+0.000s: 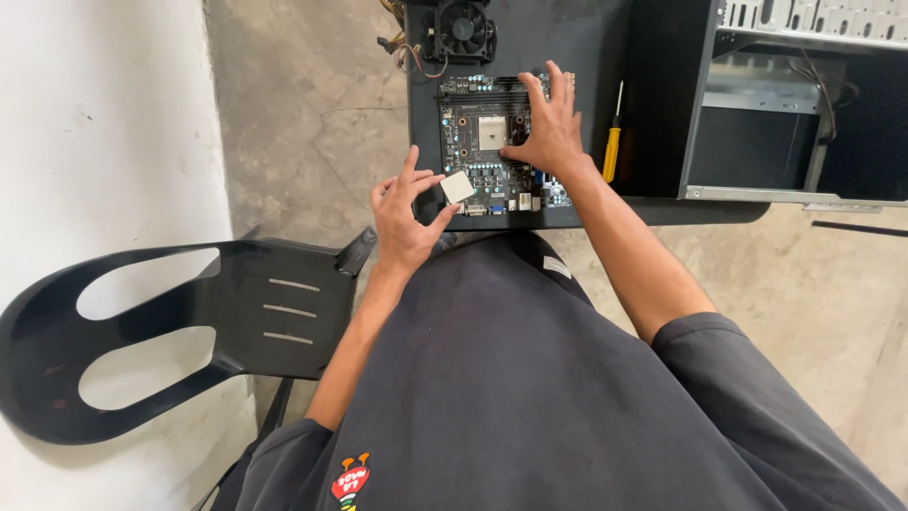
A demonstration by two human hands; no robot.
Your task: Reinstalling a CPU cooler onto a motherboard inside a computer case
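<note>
A dark motherboard (pixel 478 166) lies flat on a black table (pixel 662 203), its pale square socket (pixel 492 132) showing in the middle. My left hand (pixel 402 218) holds a small square processor chip (pixel 458 186) between thumb and fingertips, just above the board's near left corner. My right hand (pixel 549 128) rests flat on the right side of the board, fingers spread, thumb pointing at the socket.
A yellow-handled screwdriver (pixel 612 147) lies right of the board. An open black computer case (pixel 794 104) stands at the right. A cooler fan (pixel 461 30) with loose wires sits behind the board. A black plastic chair (pixel 189 331) stands at my left on concrete floor.
</note>
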